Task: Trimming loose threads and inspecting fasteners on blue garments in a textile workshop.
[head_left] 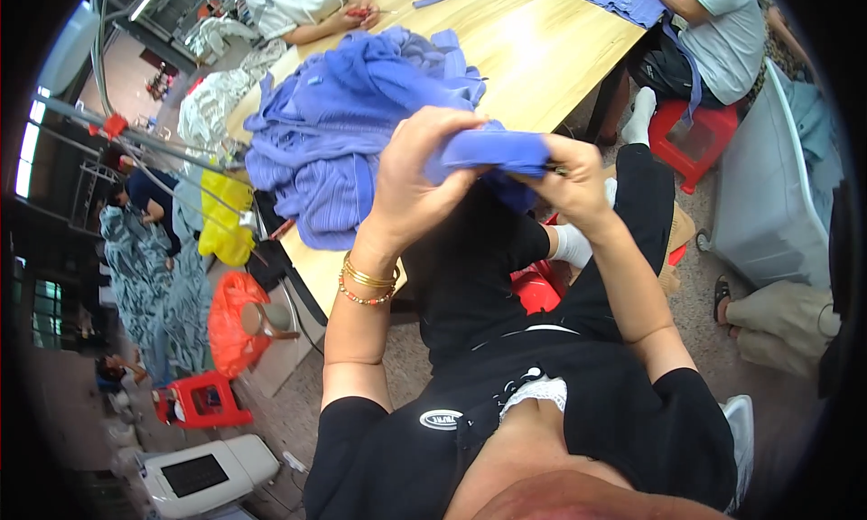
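Note:
My left hand (420, 172) grips one end of a folded blue-violet knit fabric piece (501, 148). The fabric is stretched between my two hands, above my lap. My right hand (575, 184) pinches its other end. A small dark bit shows by the right fingers, too little to name. Just beyond my left hand, a big heap of blue-violet knit garments (330, 104) lies crumpled on the light wooden table (528, 46). Gold bracelets circle my left wrist.
Across the table a person (302, 9) holds something small and red. Another person (722, 32) sits on a red stool (691, 145) at the right. Nearby stands a large grey-white bin (772, 181) with cloth. At left are a yellow bag (226, 215), an orange-red bag (237, 326) and a red stool (212, 401).

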`<act>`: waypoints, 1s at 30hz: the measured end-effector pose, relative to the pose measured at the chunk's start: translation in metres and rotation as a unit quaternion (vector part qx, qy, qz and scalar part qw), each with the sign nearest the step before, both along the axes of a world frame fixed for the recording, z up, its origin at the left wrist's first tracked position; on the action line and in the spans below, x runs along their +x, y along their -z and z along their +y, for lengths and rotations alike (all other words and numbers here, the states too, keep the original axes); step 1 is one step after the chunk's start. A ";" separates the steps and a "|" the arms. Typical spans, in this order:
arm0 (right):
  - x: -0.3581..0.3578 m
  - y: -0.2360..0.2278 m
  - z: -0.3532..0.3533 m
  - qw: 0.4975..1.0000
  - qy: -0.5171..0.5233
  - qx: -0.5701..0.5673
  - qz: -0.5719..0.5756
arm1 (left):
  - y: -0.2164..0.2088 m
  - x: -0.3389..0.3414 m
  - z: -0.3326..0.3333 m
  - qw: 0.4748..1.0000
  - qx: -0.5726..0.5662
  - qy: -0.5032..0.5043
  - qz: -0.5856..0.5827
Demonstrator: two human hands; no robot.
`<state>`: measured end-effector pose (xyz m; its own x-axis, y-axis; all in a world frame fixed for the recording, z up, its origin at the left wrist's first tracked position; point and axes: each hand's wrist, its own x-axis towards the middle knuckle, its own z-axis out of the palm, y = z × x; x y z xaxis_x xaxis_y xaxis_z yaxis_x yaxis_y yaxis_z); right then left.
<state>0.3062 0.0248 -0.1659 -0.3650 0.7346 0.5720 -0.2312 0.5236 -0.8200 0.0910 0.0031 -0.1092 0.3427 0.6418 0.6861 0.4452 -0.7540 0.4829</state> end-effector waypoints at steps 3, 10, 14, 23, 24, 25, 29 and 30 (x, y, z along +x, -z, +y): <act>0.033 -0.015 -0.007 0.995 0.012 -0.031 0.095 | 0.016 0.000 0.044 0.987 0.035 -0.067 0.145; 0.092 -0.015 -0.015 0.957 0.109 0.034 0.268 | 0.029 -0.030 0.146 0.898 0.105 -0.312 0.291; 0.094 -0.014 0.023 0.923 0.247 -0.095 0.279 | -0.064 -0.009 0.176 0.909 0.183 -0.337 0.163; 0.070 -0.073 0.058 0.932 0.134 -0.123 0.314 | -0.099 0.083 0.132 0.973 0.222 0.039 -0.052; 0.095 -0.046 0.072 0.919 0.014 -0.067 0.388 | -0.096 0.121 0.104 0.968 -0.098 0.191 -0.132; 0.087 -0.055 0.069 0.934 0.021 -0.055 0.351 | -0.081 0.125 0.097 0.950 -0.178 0.219 -0.132; 0.100 -0.026 0.083 0.968 0.076 -0.150 0.185 | -0.028 0.125 0.103 0.909 -0.387 0.153 -0.023; 0.087 -0.038 0.077 0.971 -0.021 -0.188 0.143 | -0.017 0.119 0.118 0.884 -0.411 0.217 -0.060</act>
<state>0.3932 0.1017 -0.1276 -0.2642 0.8995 0.3480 -0.4932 0.1841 -0.8502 0.2096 0.1208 -0.0921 0.6354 0.7659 0.0977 0.1091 -0.2144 0.9706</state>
